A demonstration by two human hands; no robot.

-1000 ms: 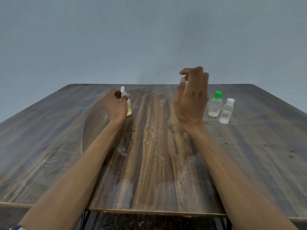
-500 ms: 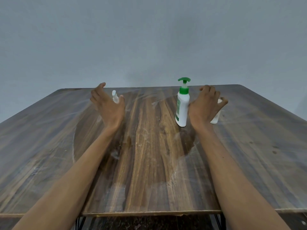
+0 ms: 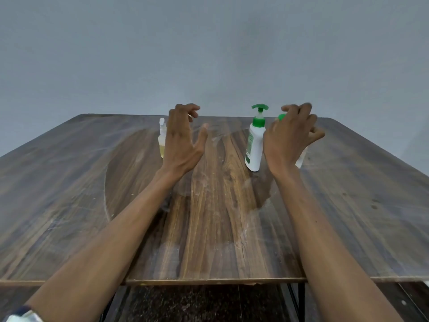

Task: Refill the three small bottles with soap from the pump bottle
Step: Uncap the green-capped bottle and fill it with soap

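We hover both hands, left hand [image 3: 183, 140] and right hand [image 3: 289, 141], fingers loosely spread, empty, near pump bottle [image 3: 255, 145] by table's [image 3: 69, 182] far edge; refilling looks unstarted.

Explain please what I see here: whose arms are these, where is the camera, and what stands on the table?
No machine here: the arms belong to a person wearing a camera on the head, so you look forward and down along them. The left hand and right hand hover over a wooden table, fingers loosely curled, holding nothing. Between them stands a white pump bottle with a green top. By the left hand stands a small bottle with yellowish liquid. Behind the right hand a green cap and part of a clear bottle peek out, mostly hidden.
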